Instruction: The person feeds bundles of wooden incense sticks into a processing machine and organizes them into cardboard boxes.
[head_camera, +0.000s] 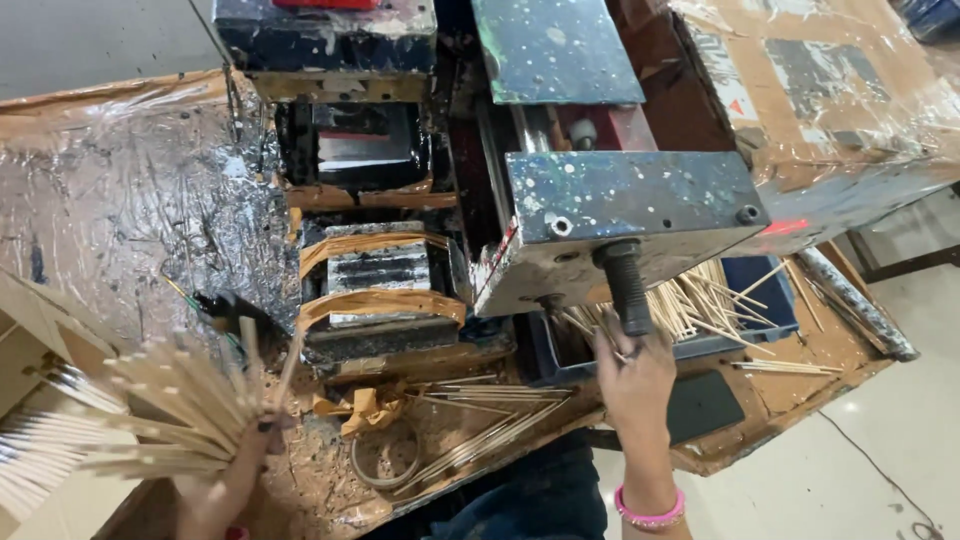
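Left hand (225, 480) grip clenched on thin wooden sticks (170, 410) — right hand (635, 375) grasping ribbed black handle (625, 285).

The left hand (225, 480) is motion-blurred, and so is the fan of thin wooden sticks (170, 410) it grips; their far ends blur together beyond counting. Its wrist runs off the bottom edge. The right hand (635, 375) hides the lower end of the black handle (624, 285), and its forearm is cut off below the pink bracelet (650, 512).
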